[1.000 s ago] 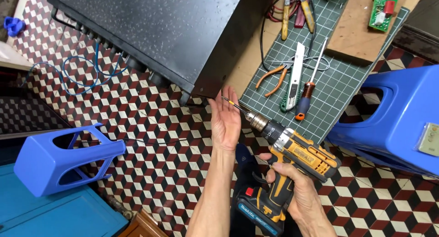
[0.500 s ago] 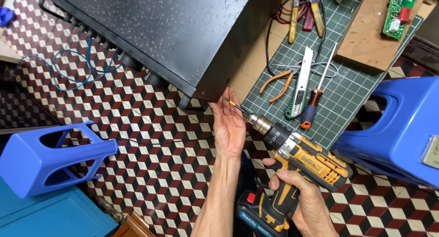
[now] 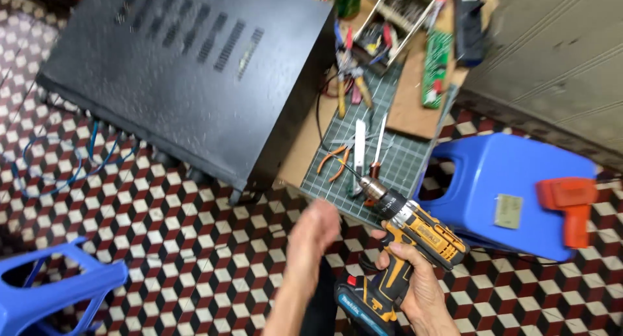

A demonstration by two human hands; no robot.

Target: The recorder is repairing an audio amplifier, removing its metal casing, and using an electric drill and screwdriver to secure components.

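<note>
Matt plastic drill [image 3: 415, 245] with metal chuck; speckled black metal case [image 3: 188, 76]

The floor [image 3: 195, 258] has a tile pattern of red, white and black cubes. On it stands a big black metal case [image 3: 188, 76]. Left of the case lies a blue cable [image 3: 58, 167]. Right of the case a green cutting mat [image 3: 383, 161] carries orange pliers [image 3: 332, 162] and screwdrivers. Further right stands a blue plastic stool [image 3: 506, 193].

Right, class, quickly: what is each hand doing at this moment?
Left hand: blurred, raised in the air, seemingly empty; fingers cannot be told.
Right hand: closed around the grip of the yellow and black cordless drill.
</note>
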